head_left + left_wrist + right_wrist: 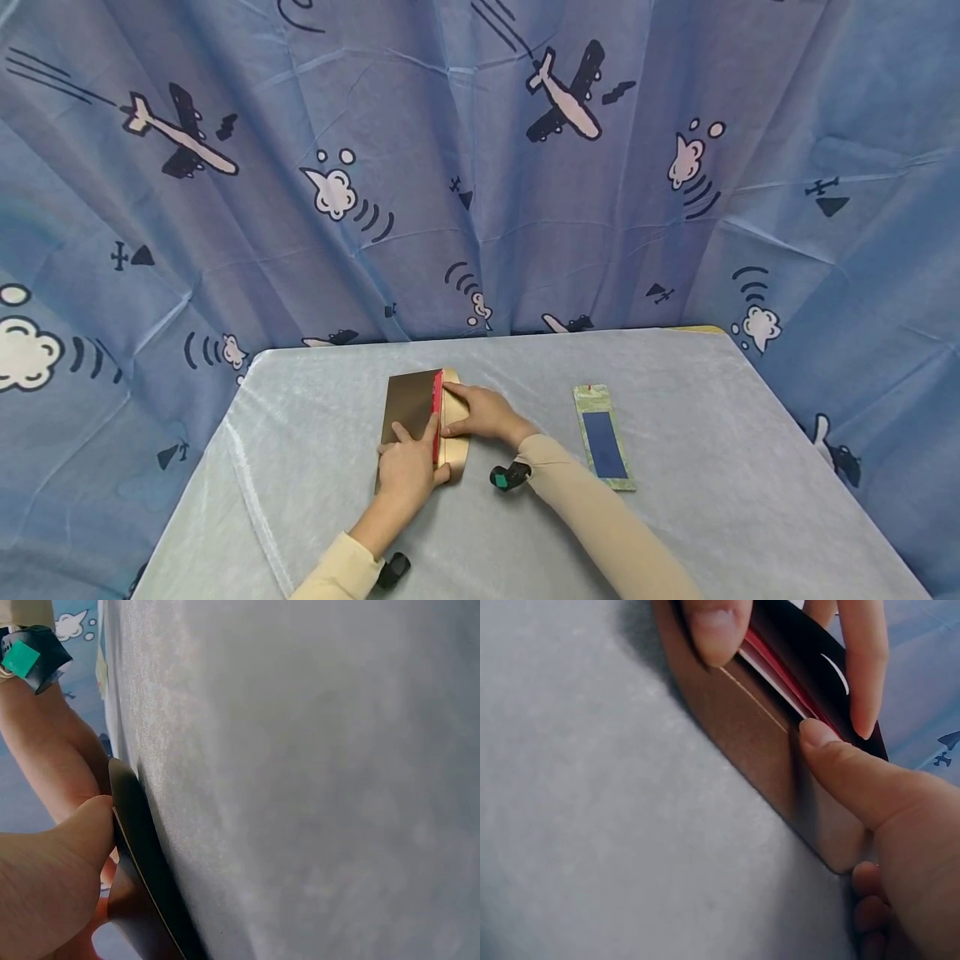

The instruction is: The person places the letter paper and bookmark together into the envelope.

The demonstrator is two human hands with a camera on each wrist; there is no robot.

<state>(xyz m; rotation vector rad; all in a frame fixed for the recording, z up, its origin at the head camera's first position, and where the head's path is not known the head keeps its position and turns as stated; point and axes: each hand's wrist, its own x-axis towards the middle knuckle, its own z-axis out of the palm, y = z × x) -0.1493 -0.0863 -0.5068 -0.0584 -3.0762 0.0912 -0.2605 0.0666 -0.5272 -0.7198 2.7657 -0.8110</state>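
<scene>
A flat brown folder-like case (pixel 412 393) lies on the table with a gold flap (pixel 455 452) along its right side. Red shows at the fold, and the right wrist view reveals red and white edges (pixel 784 684) inside the gap. My left hand (pixel 405 468) rests on the case with fingers spread, its index finger straight near the red strip, its thumb at the flap's near end. My right hand (pixel 487 414) holds the flap, thumb on its upper edge and other fingers bent around the far end. The case's underside is hidden.
To the right, a narrow green-bordered packet (pixel 604 437) with a dark blue middle lies on the grey-white cloth (pixel 720 500). Behind the table hangs a blue curtain (pixel 495 233) printed with planes and clouds. Black wrist cameras sit on both wrists.
</scene>
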